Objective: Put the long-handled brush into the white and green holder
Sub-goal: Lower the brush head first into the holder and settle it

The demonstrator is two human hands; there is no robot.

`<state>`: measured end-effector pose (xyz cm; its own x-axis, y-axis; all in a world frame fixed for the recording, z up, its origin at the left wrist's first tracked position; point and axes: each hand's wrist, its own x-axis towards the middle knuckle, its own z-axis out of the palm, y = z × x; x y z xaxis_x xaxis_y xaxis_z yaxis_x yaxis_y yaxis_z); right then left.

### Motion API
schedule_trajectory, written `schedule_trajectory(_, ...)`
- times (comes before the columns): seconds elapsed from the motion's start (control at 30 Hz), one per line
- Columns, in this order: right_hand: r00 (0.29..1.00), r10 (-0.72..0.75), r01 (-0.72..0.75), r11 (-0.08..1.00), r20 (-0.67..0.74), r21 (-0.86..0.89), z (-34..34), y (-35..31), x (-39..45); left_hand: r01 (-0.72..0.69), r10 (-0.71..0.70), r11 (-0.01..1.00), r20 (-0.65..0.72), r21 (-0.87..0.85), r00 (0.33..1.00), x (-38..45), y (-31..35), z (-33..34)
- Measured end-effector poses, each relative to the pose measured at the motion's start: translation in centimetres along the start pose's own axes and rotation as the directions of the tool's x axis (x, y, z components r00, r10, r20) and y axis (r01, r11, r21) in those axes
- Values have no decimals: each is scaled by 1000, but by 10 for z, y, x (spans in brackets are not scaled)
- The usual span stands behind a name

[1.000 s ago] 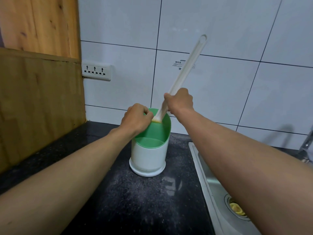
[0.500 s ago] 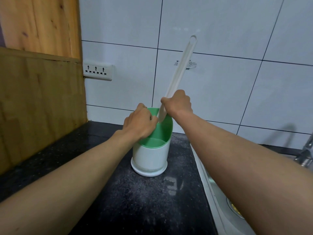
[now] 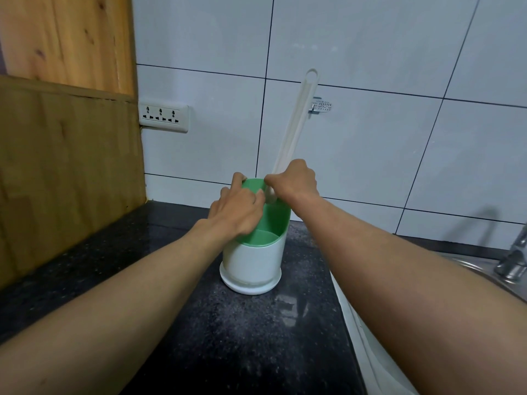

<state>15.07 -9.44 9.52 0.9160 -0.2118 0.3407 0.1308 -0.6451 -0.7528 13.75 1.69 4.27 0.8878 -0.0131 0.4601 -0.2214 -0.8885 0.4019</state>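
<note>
The holder [image 3: 252,263] is a white cylinder with a green inner liner, standing on a white saucer on the black counter. My left hand [image 3: 238,208] rests on the green rim, fingers curled over its left edge. My right hand [image 3: 295,181] is closed around the low part of the long-handled brush [image 3: 296,124], a cream handle that rises tilted to the upper right in front of the tiled wall. The brush's lower end dips into the holder's mouth behind my hands; its head is hidden.
Black speckled counter [image 3: 228,337] runs toward me. A steel sink [image 3: 467,263] and tap [image 3: 513,260] lie on the right. Wooden panels [image 3: 65,166] close off the left, with a socket strip [image 3: 164,117] on the white tiled wall. A small hook sticker [image 3: 322,105] sits behind the handle.
The brush has come lower and more upright, its lower end sinking into the holder. My right hand moved down with it. My left hand shifted along the rim.
</note>
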Motion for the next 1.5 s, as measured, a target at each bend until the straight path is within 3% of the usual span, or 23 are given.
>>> schedule_trajectory(0.43,997,-52,61,983,-58,173,-5,-4,2,3,-2,1000,51,-15,999,-1,-5,0)
schedule_trajectory(0.87,987,-162,163,983,-23,88,-8,9,3,-4,2,1000,76,24,997,-3,-4,2)
schedule_trajectory(1.5,998,-68,66,973,3,223,-11,9,-1,-26,14,996,145,86,989,-4,-6,0)
